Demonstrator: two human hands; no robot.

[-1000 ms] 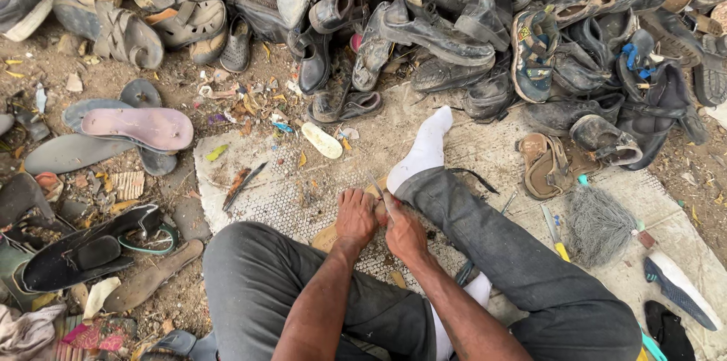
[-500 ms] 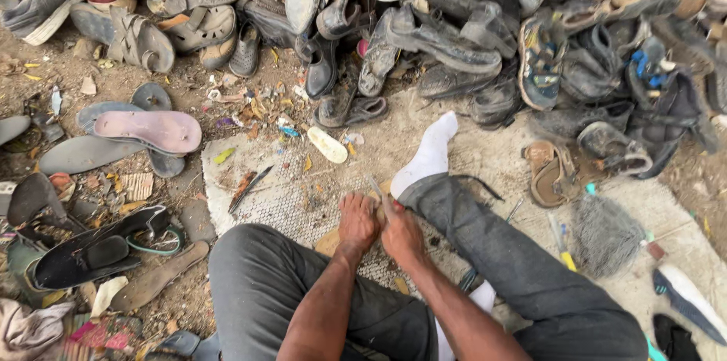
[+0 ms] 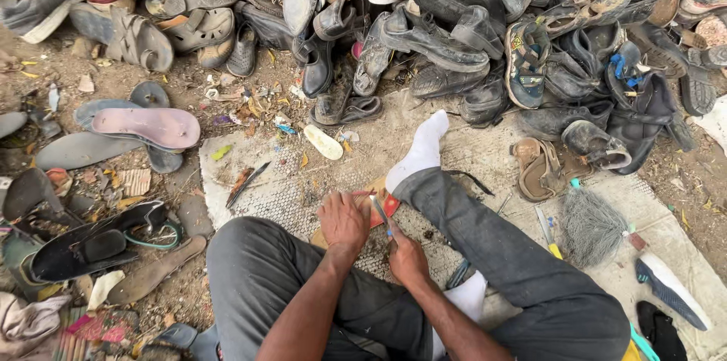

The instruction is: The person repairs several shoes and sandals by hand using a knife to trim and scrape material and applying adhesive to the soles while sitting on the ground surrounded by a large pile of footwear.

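Right hand (image 3: 407, 257): fingers curled shut around a slim metal blade (image 3: 382, 215), handle end hidden in the fist, tip aimed up and slightly left, away from the body. Long axis runs near-to-far.

Left hand (image 3: 344, 221): palm down, fingers bent and pressing on a flat red-and-tan piece (image 3: 381, 206) that lies just beyond and between both hands on the mat; whether it pinches or only pins the piece cannot be told. The blade crosses this piece; the left hand sits slightly nearer to it.

Grey trousers (image 3: 485, 255), coarse cloth, legs folded; white sock (image 3: 420, 150) stretched forward.

Perforated mat (image 3: 280, 194): pale, dimpled, dusty.

Brush (image 3: 591, 225): grey bristles, right of the leg, well apart from the hands.

Pink sandal sole (image 3: 148, 126): smooth, flat, far left on dirt.

Shoe heap (image 3: 454, 28): worn leather and rubber, mostly black, creased, stacked across the far edge.
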